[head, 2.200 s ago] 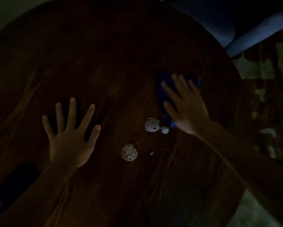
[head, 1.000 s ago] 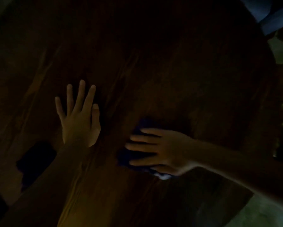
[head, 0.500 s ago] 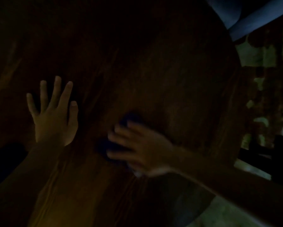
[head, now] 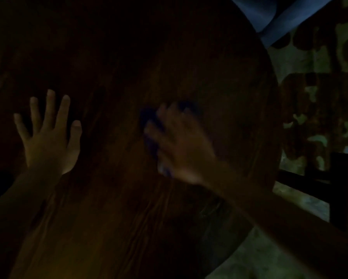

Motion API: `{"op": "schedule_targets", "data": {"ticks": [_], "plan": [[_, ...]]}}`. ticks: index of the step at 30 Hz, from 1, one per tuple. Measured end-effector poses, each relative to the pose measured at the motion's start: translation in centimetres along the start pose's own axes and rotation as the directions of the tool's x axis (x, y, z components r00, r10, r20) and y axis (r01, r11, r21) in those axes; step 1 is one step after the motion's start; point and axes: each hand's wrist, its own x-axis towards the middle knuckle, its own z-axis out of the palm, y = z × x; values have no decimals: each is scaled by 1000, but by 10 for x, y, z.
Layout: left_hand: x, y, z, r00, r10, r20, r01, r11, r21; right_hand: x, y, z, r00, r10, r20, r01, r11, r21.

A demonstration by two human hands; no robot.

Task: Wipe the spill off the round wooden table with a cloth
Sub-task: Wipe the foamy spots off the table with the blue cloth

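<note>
Rightward since before, 1 right hand (head: 181, 146) presses 1 cloth (head: 151, 141); 1 left hand (head: 48, 141) splayed on table (head: 219, 77).

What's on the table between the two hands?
Only bare wood of the table shows between the left hand and the right hand in the dim head view; no foam visible.

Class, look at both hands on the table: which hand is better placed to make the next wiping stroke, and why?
Right. The right hand lies flat on the blue cloth. The left hand is spread on bare table, apart from the cloth.
</note>
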Motion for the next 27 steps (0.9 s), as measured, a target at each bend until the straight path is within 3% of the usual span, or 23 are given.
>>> {"op": "schedule_targets", "data": {"ticks": [2, 3, 4, 5, 6, 8, 9, 10, 11, 12, 13, 14, 15, 17, 18, 19, 20, 21, 22, 23, 24, 25, 27], "plan": [[-4, 2, -3, 1000, -5, 21, 5, 1000, 3, -69, -40, 5, 887, -435, 152, 436, 899, 30], [-8, 4, -6, 1000, 4, 28, -4, 1000, 11, -99, -31, 6, 811, -555, 183, 565, 825, -3], [-13, 8, -8, 999, 24, 31, -25, 1000, 18, -120, -6, 5, 764, -615, 196, 634, 772, -46], [-20, 15, -9, 998, 52, 39, -53, 998, 21, -131, 26, 2, 783, -591, 194, 614, 785, -86], [-26, 23, -8, 995, 82, 56, -83, 996, 20, -135, 61, 0, 855, -486, 179, 508, 855, -105], [-36, 37, -2, 988, 122, 95, -126, 992, 33, -125, 123, -8, 993, -63, 103, 75, 990, -116], [-38, 42, 3, 987, 124, 100, -128, 991, 42, -113, 141, -14, 976, 214, 31, -210, 973, -99], [-38, 44, 7, 989, 113, 95, -118, 992, 52, -97, 150, -17, 873, 486, -44, -487, 873, -31], [-37, 44, 9, 991, 96, 88, -102, 993, 57, -77, 147, -20, 717, 690, -101, -688, 723, 56], [-35, 43, 10, 993, 83, 82, -88, 994, 62, -58, 133, -18, 594, 794, -129, -788, 607, 104], [-34, 41, 10, 994, 79, 78, -84, 994, 67, -42, 110, -18, 543, 826, -150, -823, 559, 100], [-34, 38, 9, 994, 82, 77, -87, 994, 73, -33, 79, -13, 572, 805, -159, -805, 588, 76], [-35, 37, 9, 993, 86, 79, -92, 993, 79, -32, 40, -7, 696, 706, -133, -704, 707, 69], [-35, 38, 9, 991, 98, 85, -105, 991, 84, -67, -45, 9, 975, 220, 16, -221, 969, 108], [-35, 40, 9, 992, 94, 88, -101, 991, 87, -93, -73, 9, 991, -87, 102, 75, 990, 117], [-35, 42, 8, 992, 87, 91, -96, 991, 91, -118, -76, 10, 928, -335, 162, 322, 941, 103], [-35, 44, 8, 992, 82, 96, -91, 992, 92, -135, -55, 11, 855, -489, 173, 480, 872, 93], [-35, 45, 7, 992, 76, 105, -85, 992, 90, -142, -24, 8, 832, -528, 168, 524, 849, 75], [-35, 46, 6, 991, 71, 116, -82, 993, 91, -142, 11, 7, 876, -459, 151, 456, 888, 53], [-35, 46, 6, 990, 67, 126, -79, 992, 96, -134, 46, 2, 955, -273, 113, 272, 962, 21], [-34, 46, 5, 989, 63, 132, -77, 992, 102, -120, 76, -2, 998, 13, 54, -13, 1000, 3], [-34, 45, 5, 989, 60, 132, -74, 992, 106, -101, 98, -9, 945, 326, -18, -326, 945, 6], [-34, 43, 5, 990, 58, 131, -72, 991, 109, -52, 111, -15, 633, 765, -117, -759, 643, 103]]}}
